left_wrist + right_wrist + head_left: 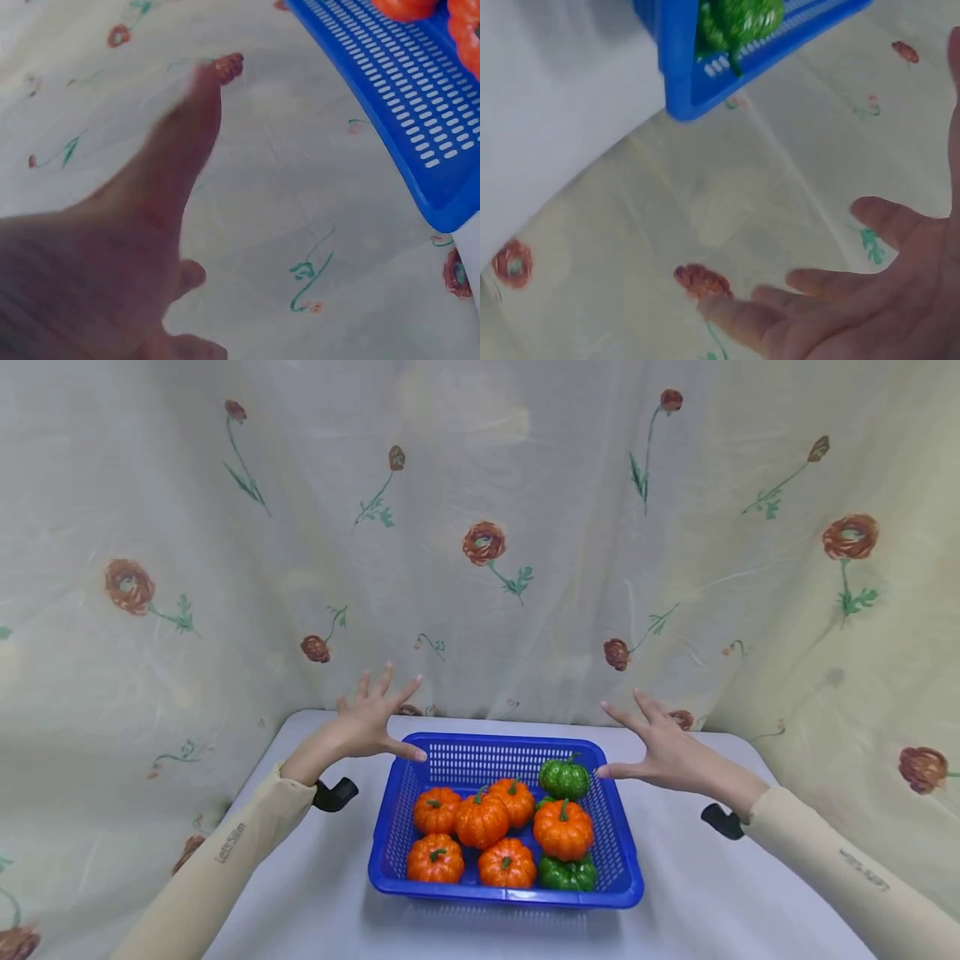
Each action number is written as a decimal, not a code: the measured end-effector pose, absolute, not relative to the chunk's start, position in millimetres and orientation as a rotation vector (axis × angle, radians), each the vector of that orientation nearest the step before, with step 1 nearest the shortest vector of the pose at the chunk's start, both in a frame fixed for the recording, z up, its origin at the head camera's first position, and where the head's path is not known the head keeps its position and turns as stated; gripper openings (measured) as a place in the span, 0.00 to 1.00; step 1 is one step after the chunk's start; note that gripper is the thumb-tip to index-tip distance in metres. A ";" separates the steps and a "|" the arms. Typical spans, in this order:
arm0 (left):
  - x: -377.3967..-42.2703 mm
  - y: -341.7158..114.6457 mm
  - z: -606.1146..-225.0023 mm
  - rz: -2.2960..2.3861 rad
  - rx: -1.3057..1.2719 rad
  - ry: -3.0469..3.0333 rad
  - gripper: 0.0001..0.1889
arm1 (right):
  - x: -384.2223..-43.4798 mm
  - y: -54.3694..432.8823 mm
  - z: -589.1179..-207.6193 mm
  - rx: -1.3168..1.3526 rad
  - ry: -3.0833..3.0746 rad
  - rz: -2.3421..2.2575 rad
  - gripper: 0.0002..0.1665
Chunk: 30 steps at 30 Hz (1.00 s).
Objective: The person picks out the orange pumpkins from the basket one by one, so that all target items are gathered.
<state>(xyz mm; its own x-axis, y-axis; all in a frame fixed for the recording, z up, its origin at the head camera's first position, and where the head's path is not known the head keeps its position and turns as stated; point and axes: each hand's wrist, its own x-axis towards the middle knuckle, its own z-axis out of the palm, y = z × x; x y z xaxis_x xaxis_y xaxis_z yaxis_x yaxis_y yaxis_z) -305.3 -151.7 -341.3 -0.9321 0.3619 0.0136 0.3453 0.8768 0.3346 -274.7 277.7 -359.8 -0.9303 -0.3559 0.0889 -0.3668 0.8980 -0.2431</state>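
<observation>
A blue plastic basket with slotted walls stands on the white table in the head view. Inside lie several orange pumpkins and a few green pumpkins, one green one partly hidden under an orange one. My left hand hovers by the basket's back left corner, fingers spread and holding nothing. On the other side my right hand is held up near the back right corner, its fingers also spread and empty. Both wrist views show the hands apart from the basket, with its blue rim beyond the left thumb.
The white table reaches out on both sides of the basket. A flowered curtain hangs behind it and along both sides. Black wrist mounts sit at the cuffs of the beige sleeves.
</observation>
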 end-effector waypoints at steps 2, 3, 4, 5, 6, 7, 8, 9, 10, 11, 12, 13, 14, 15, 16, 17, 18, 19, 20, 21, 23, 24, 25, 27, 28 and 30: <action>-304.3 -155.2 -342.6 0.616 0.537 2.994 0.57 | -270.6 276.1 -362.5 0.591 -3.014 0.431 0.59; -303.6 -157.2 -344.2 0.660 0.516 2.986 0.55 | -268.4 274.8 -365.5 0.602 -3.010 0.449 0.59; -302.8 -159.3 -346.5 0.706 0.496 2.974 0.54 | -266.0 273.1 -369.4 0.609 -3.011 0.469 0.58; -302.0 -161.4 -349.2 0.744 0.469 2.961 0.53 | -263.5 271.0 -373.7 0.621 -3.013 0.491 0.57; -301.3 -163.9 -352.3 0.781 0.440 2.948 0.52 | -260.9 268.6 -378.2 0.628 -3.021 0.519 0.56; -300.9 -166.7 -356.1 0.811 0.412 2.937 0.51 | -258.4 266.2 -382.8 0.638 -3.032 0.555 0.55; -300.6 -169.5 -360.5 0.831 0.388 2.933 0.49 | -255.8 263.6 -387.2 0.643 -3.046 0.601 0.53; -300.4 -172.3 -365.1 0.849 0.373 2.930 0.48 | -253.5 261.3 -391.6 0.652 -3.061 0.656 0.52; -300.6 -175.0 -370.1 0.868 0.359 2.928 0.47 | -250.9 258.9 -395.6 0.653 -3.075 0.717 0.50; -300.5 -177.8 -375.9 0.896 0.336 2.917 0.46 | -248.8 256.3 -399.2 0.658 -3.087 0.775 0.49; -300.9 -180.4 -381.8 0.932 0.312 2.900 0.44 | -246.7 253.8 -402.7 0.659 -3.092 0.829 0.48; -301.1 -182.5 -387.8 0.968 0.283 2.878 0.43 | -245.1 251.6 -406.0 0.669 -3.090 0.877 0.48; -301.4 -184.5 -394.0 1.012 0.249 2.847 0.42 | -243.5 249.2 -408.9 0.671 -3.089 0.920 0.47; -301.6 -186.3 -400.1 1.062 0.205 2.805 0.41 | -242.6 246.9 -411.9 0.680 -3.085 0.952 0.47; -301.7 -187.5 -406.1 1.111 0.164 2.759 0.40 | -241.6 245.1 -414.6 0.678 -3.084 0.984 0.47; -301.5 -188.2 -411.8 1.170 0.120 2.701 0.39 | -241.0 243.3 -417.2 0.675 -3.088 1.011 0.47; -301.6 -188.9 -416.9 1.225 0.085 2.648 0.38 | -240.7 241.5 -419.7 0.669 -3.093 1.027 0.47; -301.4 -189.8 -421.7 1.286 0.057 2.594 0.37 | -240.6 239.7 -421.9 0.660 -3.100 1.043 0.47; -301.2 -191.2 -426.3 1.342 0.044 2.539 0.35 | -240.7 237.7 -424.0 0.645 -3.110 1.065 0.47; -300.7 -192.0 -430.3 1.400 0.025 2.483 0.33 | -240.7 235.9 -425.9 0.629 -3.118 1.086 0.47; -300.4 -194.2 -438.4 1.507 0.005 2.379 0.30 | -240.6 232.7 -429.2 0.604 -3.130 1.105 0.47; -301.0 -195.3 -442.5 1.556 -0.001 2.327 0.29 | -240.5 231.4 -430.6 0.597 -3.132 1.107 0.47; -301.7 -196.6 -446.7 1.609 -0.012 2.270 0.29 | -240.3 230.3 -431.8 0.589 -3.132 1.119 0.47; -303.8 -199.2 -456.1 1.687 -0.025 2.163 0.30 | -239.7 228.9 -434.0 0.575 -3.133 1.138 0.46; -305.2 -201.0 -461.2 1.717 -0.022 2.111 0.31 | -239.3 228.5 -435.1 0.561 -3.135 1.141 0.46; -307.6 -204.3 -470.9 1.772 -0.008 2.010 0.33 | -238.4 227.9 -437.0 0.534 -3.135 1.143 0.46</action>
